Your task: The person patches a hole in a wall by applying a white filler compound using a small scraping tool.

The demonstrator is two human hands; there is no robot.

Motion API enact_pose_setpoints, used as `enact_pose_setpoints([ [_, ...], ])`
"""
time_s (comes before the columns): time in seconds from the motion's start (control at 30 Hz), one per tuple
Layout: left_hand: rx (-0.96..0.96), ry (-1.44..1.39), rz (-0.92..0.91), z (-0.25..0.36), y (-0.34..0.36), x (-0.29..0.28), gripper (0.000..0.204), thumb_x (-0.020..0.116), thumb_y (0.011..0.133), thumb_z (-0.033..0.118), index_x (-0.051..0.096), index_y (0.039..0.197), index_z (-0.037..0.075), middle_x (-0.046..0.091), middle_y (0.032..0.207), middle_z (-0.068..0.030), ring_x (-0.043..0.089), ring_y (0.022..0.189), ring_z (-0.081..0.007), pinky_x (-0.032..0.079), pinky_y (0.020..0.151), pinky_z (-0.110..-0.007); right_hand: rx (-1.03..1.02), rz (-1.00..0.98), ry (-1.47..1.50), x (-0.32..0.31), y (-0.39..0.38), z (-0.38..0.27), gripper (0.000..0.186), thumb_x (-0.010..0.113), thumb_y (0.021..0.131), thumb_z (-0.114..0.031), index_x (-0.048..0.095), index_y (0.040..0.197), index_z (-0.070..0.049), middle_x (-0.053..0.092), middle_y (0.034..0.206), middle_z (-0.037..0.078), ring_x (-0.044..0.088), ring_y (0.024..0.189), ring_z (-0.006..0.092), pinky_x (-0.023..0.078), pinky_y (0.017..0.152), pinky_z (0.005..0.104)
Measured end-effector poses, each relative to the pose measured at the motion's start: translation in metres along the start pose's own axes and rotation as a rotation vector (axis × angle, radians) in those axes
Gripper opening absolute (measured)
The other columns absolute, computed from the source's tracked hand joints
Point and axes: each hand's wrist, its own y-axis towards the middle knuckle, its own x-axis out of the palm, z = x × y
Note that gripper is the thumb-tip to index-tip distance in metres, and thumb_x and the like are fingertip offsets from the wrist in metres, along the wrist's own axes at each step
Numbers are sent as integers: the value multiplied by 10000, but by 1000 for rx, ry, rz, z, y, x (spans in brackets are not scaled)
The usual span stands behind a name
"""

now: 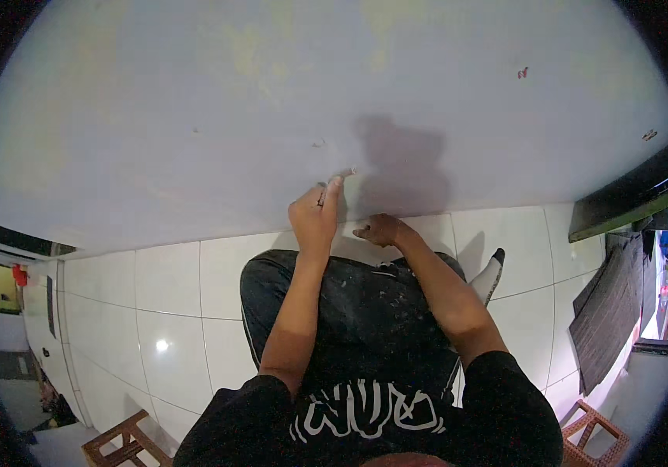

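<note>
My left hand (315, 219) is raised close to the pale wall (163, 86), its fingers closed around a short, pale, stick-like thing (350, 172). The tip of this thing is at the wall surface, and its exact kind is too small to make out. Small dark marks show on the hand by the knuckles. Lower and to the right, my right hand (384, 230) hovers over my knees near the foot of the wall. Its fingers are curled together, and anything inside them is hidden. A shadow falls on the wall above it.
White floor tiles (166, 272) meet the wall's lower edge. My legs (357, 311) are folded beneath my arms. A dark grey cloth (608, 307) hangs by a doorway at the right. Woven stools stand at the lower left (127, 442) and lower right (594, 436).
</note>
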Motion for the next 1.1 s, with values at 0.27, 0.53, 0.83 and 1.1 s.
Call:
enact_pose_setpoints([
  [0.27, -31, -36, 40, 16, 3, 0, 462, 693, 913, 298, 522, 624, -20, 391, 515, -57, 340, 510, -123, 321, 477, -330, -10, -12, 34, -4, -6, 1, 600, 565, 913, -554, 620, 686, -1, 614, 595, 145, 591, 549, 267, 484, 622, 439],
  [0.53, 88, 57, 11, 15, 2, 1, 413, 681, 915, 288, 590, 659, -23, 434, 523, -125, 354, 479, -148, 335, 472, -340, 38, -16, -38, 1, -2, 4, 682, 509, 908, -609, 717, 780, 28, 670, 665, 187, 683, 682, 315, 536, 826, 456],
  [0.83, 196, -28, 80, -3, -3, 10, 420, 679, 922, 293, 592, 668, -29, 472, 527, -112, 378, 472, -151, 335, 470, -338, 34, -45, -3, -5, -4, -5, 575, 570, 912, -549, 631, 741, -4, 615, 612, 149, 575, 524, 248, 491, 585, 401],
  [1.1, 97, 22, -1, 6, -2, 9, 469, 676, 925, 306, 527, 626, -24, 368, 512, -92, 325, 498, -131, 308, 468, -342, 19, -11, 0, 1, 2, 12, 594, 556, 909, -566, 661, 821, 12, 629, 636, 167, 616, 603, 275, 499, 640, 445],
])
